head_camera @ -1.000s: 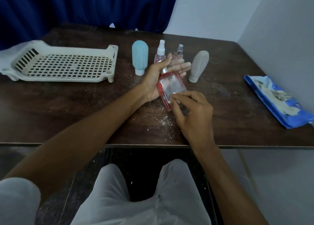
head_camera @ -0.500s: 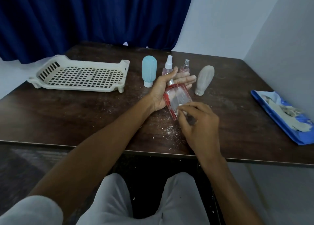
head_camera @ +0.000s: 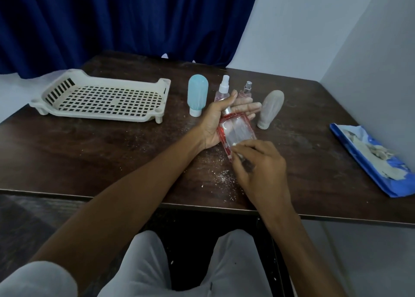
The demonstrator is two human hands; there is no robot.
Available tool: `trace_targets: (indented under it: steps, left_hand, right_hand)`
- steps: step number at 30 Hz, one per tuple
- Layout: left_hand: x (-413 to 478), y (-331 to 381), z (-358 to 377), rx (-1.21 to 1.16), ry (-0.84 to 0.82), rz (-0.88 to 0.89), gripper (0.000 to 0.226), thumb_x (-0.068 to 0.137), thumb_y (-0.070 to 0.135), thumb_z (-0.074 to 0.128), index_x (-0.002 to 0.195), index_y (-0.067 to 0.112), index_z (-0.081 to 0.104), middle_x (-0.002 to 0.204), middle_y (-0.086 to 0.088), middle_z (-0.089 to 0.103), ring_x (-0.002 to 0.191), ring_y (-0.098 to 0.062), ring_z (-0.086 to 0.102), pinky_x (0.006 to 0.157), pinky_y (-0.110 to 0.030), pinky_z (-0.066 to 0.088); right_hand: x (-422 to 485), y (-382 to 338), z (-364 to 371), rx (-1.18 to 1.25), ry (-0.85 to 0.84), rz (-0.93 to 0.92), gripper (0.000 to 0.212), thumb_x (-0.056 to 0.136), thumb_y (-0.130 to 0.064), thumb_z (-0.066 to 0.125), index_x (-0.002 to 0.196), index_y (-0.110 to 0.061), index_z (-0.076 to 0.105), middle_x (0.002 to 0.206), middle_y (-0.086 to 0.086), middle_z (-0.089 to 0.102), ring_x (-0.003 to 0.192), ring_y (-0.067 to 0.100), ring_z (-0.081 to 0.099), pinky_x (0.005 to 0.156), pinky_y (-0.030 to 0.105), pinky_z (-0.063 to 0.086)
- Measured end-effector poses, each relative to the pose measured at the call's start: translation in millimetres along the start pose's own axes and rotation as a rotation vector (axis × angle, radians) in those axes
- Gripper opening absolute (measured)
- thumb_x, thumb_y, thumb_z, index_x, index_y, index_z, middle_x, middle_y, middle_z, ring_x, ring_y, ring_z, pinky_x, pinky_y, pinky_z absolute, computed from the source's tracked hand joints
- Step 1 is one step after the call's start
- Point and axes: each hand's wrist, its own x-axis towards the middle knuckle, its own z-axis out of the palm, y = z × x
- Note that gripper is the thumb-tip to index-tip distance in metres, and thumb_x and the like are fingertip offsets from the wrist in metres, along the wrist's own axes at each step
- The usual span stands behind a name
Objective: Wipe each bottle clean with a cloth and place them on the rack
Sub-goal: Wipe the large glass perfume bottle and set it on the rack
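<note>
From the head view, a person sits at a dark wooden table (head_camera: 89, 157) with both forearms reaching out over it. The left hand (head_camera: 213, 121) lies palm up with its fingers straight and a little spread, and a clear flat bottle with red edges (head_camera: 237, 131) rests across the palm and fingers, its silver neck pointing away beside the thumb. The right hand (head_camera: 262, 168) has its fingers curled together, pinching a small white wad (head_camera: 235, 144) against the near end of that bottle; the hand hides the bottle's base. Behind the left hand stand four more bottles in a loose row: a blue bottle (head_camera: 197, 94) on its white cap, a spray bottle with a white top (head_camera: 223, 88), a spray bottle with a silver top (head_camera: 247, 89), and a dusty grey bottle (head_camera: 270, 108) on its cap, leaning slightly. The outstretched left fingers cover the lower parts of the two spray bottles. The cream plastic rack (head_camera: 94, 115) sits on the far left of the table, well apart from the hands, its slotted floor bare. White crumbs (head_camera: 224, 175) are scattered on the wood under the hands. A blue packet (head_camera: 377, 159) with pale stuff on it lies at the right edge near the wall (head_camera: 336, 38). A dark blue curtain (head_camera: 112, 27) hangs behind. Light trousers (head_camera: 146, 269) show below the table edge.
</note>
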Motion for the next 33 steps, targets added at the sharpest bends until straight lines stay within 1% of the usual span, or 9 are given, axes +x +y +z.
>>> trace_targets:
  steps: [4, 9, 14, 18, 21, 24, 29, 31, 33]
  left_hand:
    - [0, 1, 1, 0.007, -0.006, -0.003, 0.041, 0.103, 0.027, 0.046, 0.113, -0.010, 0.061, 0.108, -0.025, 0.071, 0.103, -0.029, 0.071, 0.095, -0.034, 0.056]
    - [-2, 1, 0, 0.011, 0.003, 0.000, 0.042, 0.104, 0.027, 0.044, 0.117, -0.010, 0.059, 0.109, -0.023, 0.072, 0.104, -0.029, 0.071, 0.094, -0.033, 0.056]
    - [-4, 2, 2, 0.039, -0.001, 0.002, 0.042, 0.105, 0.028, 0.042, 0.116, -0.008, 0.060, 0.110, -0.022, 0.072, 0.106, -0.028, 0.070, 0.094, -0.033, 0.056]
    - [-5, 3, 2, 0.044, 0.008, 0.008, 0.044, 0.105, 0.029, 0.042, 0.120, -0.009, 0.058, 0.111, -0.022, 0.072, 0.108, -0.028, 0.070, 0.093, -0.032, 0.056]
    - [-5, 3, 2, 0.047, 0.008, 0.010, 0.044, 0.105, 0.029, 0.043, 0.118, -0.009, 0.059, 0.111, -0.023, 0.071, 0.107, -0.028, 0.070, 0.093, -0.032, 0.056]
    - [-5, 3, 4, 0.040, 0.003, 0.005, 0.042, 0.105, 0.028, 0.043, 0.116, -0.008, 0.061, 0.110, -0.023, 0.072, 0.106, -0.028, 0.071, 0.093, -0.032, 0.057]
    - [-6, 4, 3, 0.032, -0.011, 0.013, 0.042, 0.105, 0.027, 0.042, 0.115, -0.009, 0.061, 0.108, -0.023, 0.072, 0.105, -0.028, 0.071, 0.094, -0.032, 0.057]
    - [-5, 3, 4, 0.029, -0.007, 0.014, 0.041, 0.105, 0.027, 0.042, 0.114, -0.009, 0.060, 0.107, -0.023, 0.072, 0.103, -0.028, 0.071, 0.093, -0.032, 0.057]
    - [-5, 3, 5, 0.029, -0.004, 0.014, 0.041, 0.105, 0.027, 0.042, 0.113, -0.009, 0.061, 0.107, -0.023, 0.072, 0.103, -0.028, 0.071, 0.093, -0.033, 0.057]
  right_hand:
    - [8, 3, -2, -0.009, 0.018, 0.045, 0.015, 0.081, -0.005, 0.074, 0.094, -0.009, 0.078, 0.096, 0.003, 0.070, 0.088, 0.020, 0.063, 0.080, 0.014, 0.043]
    - [2, -2, 0, 0.007, -0.024, 0.019, 0.015, 0.081, -0.007, 0.077, 0.095, -0.010, 0.079, 0.096, 0.002, 0.071, 0.087, 0.018, 0.063, 0.079, 0.018, 0.049]
    - [8, -1, -4, 0.015, -0.011, 0.067, 0.013, 0.082, -0.008, 0.076, 0.095, -0.009, 0.078, 0.095, 0.002, 0.071, 0.088, 0.018, 0.064, 0.078, 0.022, 0.051]
    - [-1, -5, -1, 0.020, -0.041, 0.001, 0.016, 0.079, -0.005, 0.078, 0.095, -0.009, 0.078, 0.095, 0.002, 0.070, 0.086, 0.020, 0.062, 0.075, 0.025, 0.053]
    - [-5, 1, -6, 0.045, -0.011, 0.042, 0.016, 0.079, -0.004, 0.078, 0.094, -0.009, 0.079, 0.095, 0.002, 0.071, 0.087, 0.018, 0.064, 0.077, 0.022, 0.051]
    - [-1, -2, -3, -0.001, 0.004, 0.060, 0.015, 0.081, -0.004, 0.076, 0.095, -0.009, 0.078, 0.095, 0.002, 0.071, 0.087, 0.019, 0.063, 0.078, 0.016, 0.046]
    - [-9, -1, -7, -0.007, 0.032, 0.076, 0.020, 0.082, -0.003, 0.076, 0.101, -0.009, 0.077, 0.097, 0.002, 0.073, 0.088, 0.018, 0.064, 0.082, 0.013, 0.044]
    - [-6, 2, -10, -0.010, 0.066, 0.102, 0.021, 0.082, -0.003, 0.076, 0.102, -0.010, 0.075, 0.095, 0.002, 0.073, 0.085, 0.018, 0.064, 0.078, 0.019, 0.048]
    - [0, 3, -9, -0.027, 0.065, 0.083, 0.016, 0.082, -0.001, 0.075, 0.095, -0.010, 0.076, 0.092, 0.002, 0.074, 0.082, 0.020, 0.064, 0.075, 0.025, 0.049]
